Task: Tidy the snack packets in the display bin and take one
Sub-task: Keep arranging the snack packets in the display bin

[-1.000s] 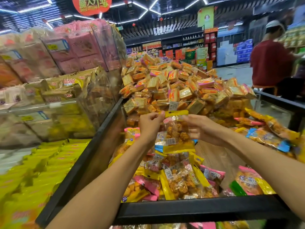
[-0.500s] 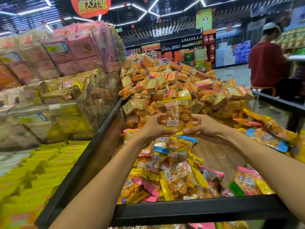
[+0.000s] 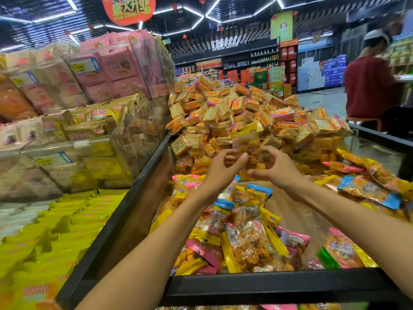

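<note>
A clear snack packet with yellow edges stands upright above the display bin, blurred by motion. My left hand and my right hand hold it by its lower part from either side, fingers curled round it. Below them lies a loose heap of yellow, pink and blue snack packets on the bin's wooden floor.
A clear divider holds back a tall pile of orange wafer packs behind the bin. Clear boxes of pink and yellow biscuits stand on the left. A person in a red top sits at the far right.
Both hands have lifted the packet higher and further away, from just above the heap up in front of the wafer pile. The grip moved from its top edge to its lower part.
</note>
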`<control>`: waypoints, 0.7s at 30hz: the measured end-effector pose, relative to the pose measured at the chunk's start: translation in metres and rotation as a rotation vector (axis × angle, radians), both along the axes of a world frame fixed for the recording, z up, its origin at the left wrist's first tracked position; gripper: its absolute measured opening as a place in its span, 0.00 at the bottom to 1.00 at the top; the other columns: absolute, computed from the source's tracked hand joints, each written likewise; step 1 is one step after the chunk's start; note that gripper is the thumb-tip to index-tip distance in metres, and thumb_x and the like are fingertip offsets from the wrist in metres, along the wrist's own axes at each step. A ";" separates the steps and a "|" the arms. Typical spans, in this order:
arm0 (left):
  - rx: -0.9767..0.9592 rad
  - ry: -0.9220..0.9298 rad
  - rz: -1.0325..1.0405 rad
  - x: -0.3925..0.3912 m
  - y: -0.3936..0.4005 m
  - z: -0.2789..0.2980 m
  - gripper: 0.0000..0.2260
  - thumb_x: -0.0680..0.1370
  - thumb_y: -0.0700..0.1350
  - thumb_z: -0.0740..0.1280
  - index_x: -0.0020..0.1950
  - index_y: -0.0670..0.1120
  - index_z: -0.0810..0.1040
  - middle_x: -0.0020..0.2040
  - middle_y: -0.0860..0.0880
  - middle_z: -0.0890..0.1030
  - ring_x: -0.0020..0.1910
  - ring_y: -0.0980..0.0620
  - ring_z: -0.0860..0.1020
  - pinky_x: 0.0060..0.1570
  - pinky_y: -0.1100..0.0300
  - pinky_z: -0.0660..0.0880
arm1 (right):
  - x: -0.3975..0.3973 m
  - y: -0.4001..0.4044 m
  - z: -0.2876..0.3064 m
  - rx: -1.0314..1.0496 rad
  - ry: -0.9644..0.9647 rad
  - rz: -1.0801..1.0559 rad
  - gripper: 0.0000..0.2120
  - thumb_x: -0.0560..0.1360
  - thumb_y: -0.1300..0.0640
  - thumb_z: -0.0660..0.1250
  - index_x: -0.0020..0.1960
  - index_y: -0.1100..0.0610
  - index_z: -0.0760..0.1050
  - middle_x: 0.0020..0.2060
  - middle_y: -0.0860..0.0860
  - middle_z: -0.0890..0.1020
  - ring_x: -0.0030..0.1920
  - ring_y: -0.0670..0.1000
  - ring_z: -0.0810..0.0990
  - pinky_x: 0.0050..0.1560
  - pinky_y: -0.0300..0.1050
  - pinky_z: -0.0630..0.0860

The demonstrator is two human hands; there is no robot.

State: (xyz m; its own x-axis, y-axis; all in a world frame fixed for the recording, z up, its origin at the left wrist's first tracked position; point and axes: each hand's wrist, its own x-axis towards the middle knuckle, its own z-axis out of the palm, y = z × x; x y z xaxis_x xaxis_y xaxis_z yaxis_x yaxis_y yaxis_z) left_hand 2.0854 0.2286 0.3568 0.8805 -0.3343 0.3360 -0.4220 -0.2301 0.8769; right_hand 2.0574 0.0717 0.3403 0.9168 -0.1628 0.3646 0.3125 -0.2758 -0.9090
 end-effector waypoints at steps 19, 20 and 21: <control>-0.101 0.321 -0.085 0.005 0.008 0.004 0.21 0.77 0.50 0.67 0.67 0.42 0.71 0.65 0.44 0.75 0.63 0.48 0.74 0.63 0.47 0.71 | 0.000 0.004 -0.004 -0.006 0.143 0.081 0.18 0.71 0.49 0.71 0.57 0.56 0.76 0.53 0.48 0.80 0.56 0.45 0.77 0.54 0.43 0.74; -0.057 0.299 -0.044 0.006 0.009 0.004 0.26 0.75 0.49 0.69 0.70 0.42 0.67 0.66 0.45 0.73 0.63 0.48 0.72 0.62 0.48 0.71 | 0.000 0.004 -0.005 -0.005 0.142 0.064 0.23 0.70 0.48 0.72 0.60 0.59 0.75 0.55 0.50 0.79 0.58 0.48 0.76 0.57 0.46 0.74; -0.033 0.284 -0.007 0.006 0.010 0.003 0.31 0.74 0.46 0.72 0.73 0.42 0.64 0.66 0.45 0.70 0.63 0.48 0.71 0.61 0.48 0.72 | 0.000 0.004 -0.006 -0.001 0.156 0.058 0.24 0.71 0.48 0.72 0.62 0.60 0.74 0.54 0.51 0.79 0.57 0.49 0.76 0.57 0.46 0.73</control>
